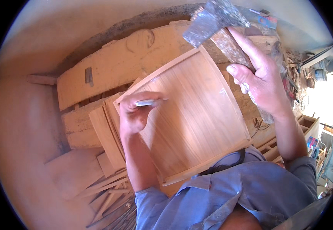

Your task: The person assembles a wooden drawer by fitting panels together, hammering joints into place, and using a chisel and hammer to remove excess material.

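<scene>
Gripping a wooden-handled hammer [228, 42] in the right hand [265, 79] near the far corner of the framed wooden panel [197, 115], presumably for control; pinching a slim, pale piece [145, 102] in the left hand [133, 115] over the panel's left edge, seemingly for steadiness.

We see a hammer [232, 45] with a mottled dark-grey head [217, 22] and a brown handle [233, 49] flecked with white. The wooden panel [197, 111] shows us honey-tan wood striped with fine darker grain. We find the small metal piece [145, 102] silvery, our shirt [220, 191] slate blue, the thick slab [112, 73] yellowish tan, the wall [24, 134] pinkish beige.
</scene>
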{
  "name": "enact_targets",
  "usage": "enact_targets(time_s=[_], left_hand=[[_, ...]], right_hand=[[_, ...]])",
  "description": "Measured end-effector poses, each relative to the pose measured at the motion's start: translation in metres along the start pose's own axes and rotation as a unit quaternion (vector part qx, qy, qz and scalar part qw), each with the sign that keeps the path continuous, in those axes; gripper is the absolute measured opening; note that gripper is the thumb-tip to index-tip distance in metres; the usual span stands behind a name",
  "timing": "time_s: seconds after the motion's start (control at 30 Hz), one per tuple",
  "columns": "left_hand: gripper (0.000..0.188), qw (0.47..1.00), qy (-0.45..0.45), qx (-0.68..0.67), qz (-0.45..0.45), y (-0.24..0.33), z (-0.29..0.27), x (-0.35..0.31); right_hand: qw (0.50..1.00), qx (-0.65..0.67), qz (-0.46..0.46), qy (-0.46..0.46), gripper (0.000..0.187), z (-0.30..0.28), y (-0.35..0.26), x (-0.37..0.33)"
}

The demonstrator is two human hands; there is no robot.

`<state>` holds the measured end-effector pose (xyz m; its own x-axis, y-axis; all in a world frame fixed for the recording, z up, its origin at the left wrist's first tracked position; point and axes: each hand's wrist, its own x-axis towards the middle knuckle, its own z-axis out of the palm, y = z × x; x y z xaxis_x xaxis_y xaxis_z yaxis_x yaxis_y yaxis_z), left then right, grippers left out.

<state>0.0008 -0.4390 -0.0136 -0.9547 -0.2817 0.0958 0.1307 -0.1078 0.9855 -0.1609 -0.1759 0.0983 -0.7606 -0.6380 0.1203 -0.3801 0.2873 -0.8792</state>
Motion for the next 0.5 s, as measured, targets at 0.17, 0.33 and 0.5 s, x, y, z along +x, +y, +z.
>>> enact_targets(time_s=[0.17,0.33,0.5], left_hand=[[0.01,0.972,0.204,-0.016,0.119,-0.002,-0.033,-0.013],[0.017,0.98,0.161,0.02,0.117,0.001,-0.023,0.001],[0.018,0.988,0.108,0.067,0.09,-0.007,-0.001,0.032]], right_hand=[[0.984,0.067,0.163,-0.028,0.061,-0.009,0.01,-0.013],[0.993,0.019,0.11,-0.026,0.061,-0.001,0.016,-0.023],[0.996,-0.014,0.076,-0.039,0.06,0.003,0.015,-0.028]])
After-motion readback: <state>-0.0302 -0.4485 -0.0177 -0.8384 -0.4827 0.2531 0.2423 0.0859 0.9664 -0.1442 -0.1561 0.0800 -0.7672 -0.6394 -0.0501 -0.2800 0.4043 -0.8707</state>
